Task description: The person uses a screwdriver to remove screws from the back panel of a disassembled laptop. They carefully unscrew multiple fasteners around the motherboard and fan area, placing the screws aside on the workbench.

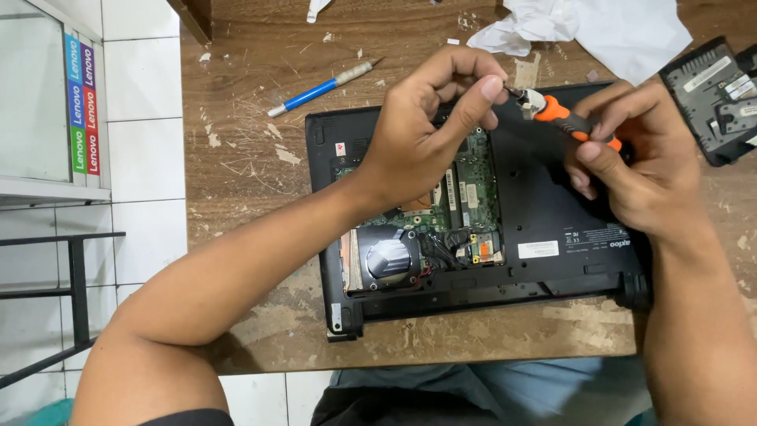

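A black laptop (pixel 552 205) lies upside down on a worn wooden table (pixel 252 197), its bottom cover partly off so the green circuit board (pixel 473 189) and round fan (pixel 388 259) show. My right hand (pixel 639 166) grips an orange and black screwdriver (pixel 572 122) above the laptop's far edge. My left hand (pixel 426 126) hovers over the circuit board, its thumb and forefinger pinching the screwdriver's metal tip (pixel 527 98).
A blue-handled craft knife (pixel 319 89) lies on the table behind the laptop. White crumpled paper (pixel 607 28) sits at the back. A removed black cover panel (pixel 714 99) rests at the right edge. White tiled floor and a glass cabinet (pixel 39 102) are at left.
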